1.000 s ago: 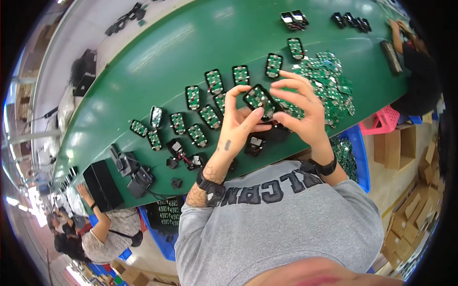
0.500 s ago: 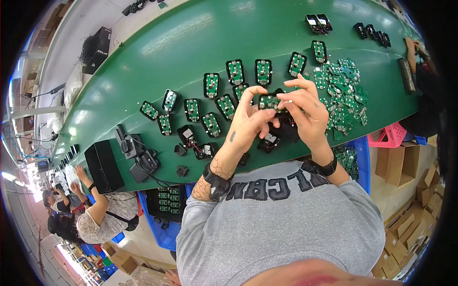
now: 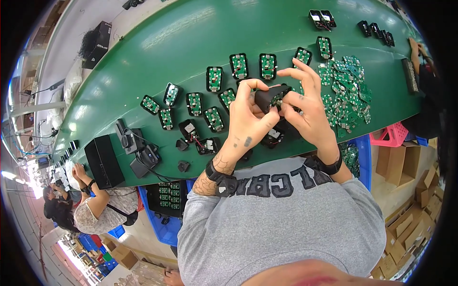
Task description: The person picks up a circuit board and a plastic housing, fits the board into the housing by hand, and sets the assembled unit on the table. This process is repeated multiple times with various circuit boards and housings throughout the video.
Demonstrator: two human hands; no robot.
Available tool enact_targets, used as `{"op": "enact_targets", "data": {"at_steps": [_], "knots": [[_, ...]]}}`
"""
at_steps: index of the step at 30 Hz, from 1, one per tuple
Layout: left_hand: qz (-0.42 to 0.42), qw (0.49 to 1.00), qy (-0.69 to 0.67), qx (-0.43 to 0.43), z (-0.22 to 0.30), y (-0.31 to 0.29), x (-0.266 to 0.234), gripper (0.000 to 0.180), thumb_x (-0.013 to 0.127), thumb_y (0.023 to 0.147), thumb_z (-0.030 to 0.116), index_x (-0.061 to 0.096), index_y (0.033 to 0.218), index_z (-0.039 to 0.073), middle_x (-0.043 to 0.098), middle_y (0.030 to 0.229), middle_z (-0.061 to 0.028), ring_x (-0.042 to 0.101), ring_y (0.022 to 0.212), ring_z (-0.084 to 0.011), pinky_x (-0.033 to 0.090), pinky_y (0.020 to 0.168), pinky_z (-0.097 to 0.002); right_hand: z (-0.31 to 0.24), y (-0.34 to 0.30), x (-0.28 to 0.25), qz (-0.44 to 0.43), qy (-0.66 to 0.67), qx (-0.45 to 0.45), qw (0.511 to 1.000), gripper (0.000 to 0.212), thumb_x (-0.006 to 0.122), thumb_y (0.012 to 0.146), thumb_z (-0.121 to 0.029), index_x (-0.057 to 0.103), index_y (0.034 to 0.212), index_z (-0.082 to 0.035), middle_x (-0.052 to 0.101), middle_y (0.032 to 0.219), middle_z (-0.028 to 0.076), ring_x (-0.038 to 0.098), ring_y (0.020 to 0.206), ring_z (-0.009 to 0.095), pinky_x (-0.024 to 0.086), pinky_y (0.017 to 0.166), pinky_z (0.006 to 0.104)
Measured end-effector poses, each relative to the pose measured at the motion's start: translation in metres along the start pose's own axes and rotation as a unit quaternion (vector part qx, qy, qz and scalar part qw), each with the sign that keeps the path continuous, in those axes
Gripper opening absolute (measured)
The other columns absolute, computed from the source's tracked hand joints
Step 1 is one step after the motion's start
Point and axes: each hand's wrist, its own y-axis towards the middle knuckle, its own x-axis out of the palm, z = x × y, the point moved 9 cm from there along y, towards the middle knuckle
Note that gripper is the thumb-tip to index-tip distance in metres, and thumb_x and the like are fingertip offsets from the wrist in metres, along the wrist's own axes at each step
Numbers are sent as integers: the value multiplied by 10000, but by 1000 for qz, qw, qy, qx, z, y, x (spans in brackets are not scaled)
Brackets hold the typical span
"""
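A small black plastic housing (image 3: 266, 99) is tilted up above the bench, one dark side wall facing me. Part of the green circuit board (image 3: 276, 100) inside it shows at its right. My left hand (image 3: 248, 114) grips the housing from the left, forefinger on top and thumb below. At the right end, my right hand (image 3: 309, 107) has its thumb and forefinger closed at the housing's edge, the other fingers raised. Exactly what those fingertips press is hidden. Beneath my hands lies another black housing (image 3: 274, 137) with a white part inside, partly covered.
Several housings with green boards (image 3: 214, 78) stand across the green bench (image 3: 167, 52). Loose circuit boards (image 3: 346, 95) are heaped at the right. Black adapters (image 3: 145, 159) and a long black box (image 3: 104, 162) lie at the left. Co-workers' hands (image 3: 82, 172) show at both ends.
The housing has turned from board side up to tilted, so its black side now shows. My right thumb and forefinger have moved down to its right edge.
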Motion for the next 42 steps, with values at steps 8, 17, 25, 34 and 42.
{"op": "enact_targets", "data": {"at_steps": [8, 17, 25, 34, 42], "knots": [[-5, 1000, 7, -9, -3, -4, 4, 402, 615, 788, -14, 407, 1129, 32, 674, 971, -102, 662, 797, -100, 544, 664, -227, -3, 1, -3, -39, 31, -24, 998, 109, 581, 731, -119, 578, 668, -30, 538, 1303, 122, 311, 1377, 389, 261, 1104, 516], [4, 993, 118, 9, 8, -8, 4, 427, 651, 767, 28, 418, 1125, 30, 665, 867, -97, 668, 688, -104, 538, 604, -233, 3, -3, 8, -105, 72, -13, 992, 113, 575, 757, -83, 565, 687, 5, 546, 1238, 119, 332, 1361, 387, 306, 1084, 512], [15, 982, 181, 46, 8, -10, 9, 428, 685, 738, 55, 447, 1093, 33, 637, 782, -66, 647, 613, -98, 524, 554, -241, -8, -5, 4, -106, -21, -30, 994, 77, 584, 745, -33, 600, 730, 41, 562, 1183, 105, 378, 1326, 369, 366, 1042, 478], [-33, 974, 222, -13, -3, -14, 13, 396, 652, 792, 8, 435, 1123, 29, 656, 853, -71, 642, 718, -67, 525, 609, -209, -1, -9, 6, -127, 22, -22, 991, 131, 612, 750, -53, 601, 694, 65, 574, 1097, 108, 470, 1218, 324, 420, 984, 421], [5, 975, 217, 34, 5, -15, 13, 439, 693, 753, 66, 434, 1105, 30, 654, 807, -80, 663, 626, -122, 534, 553, -263, 2, -9, 8, -121, 59, 10, 991, 102, 610, 741, -32, 601, 703, 62, 583, 1165, 100, 452, 1240, 323, 395, 1012, 422]]}}
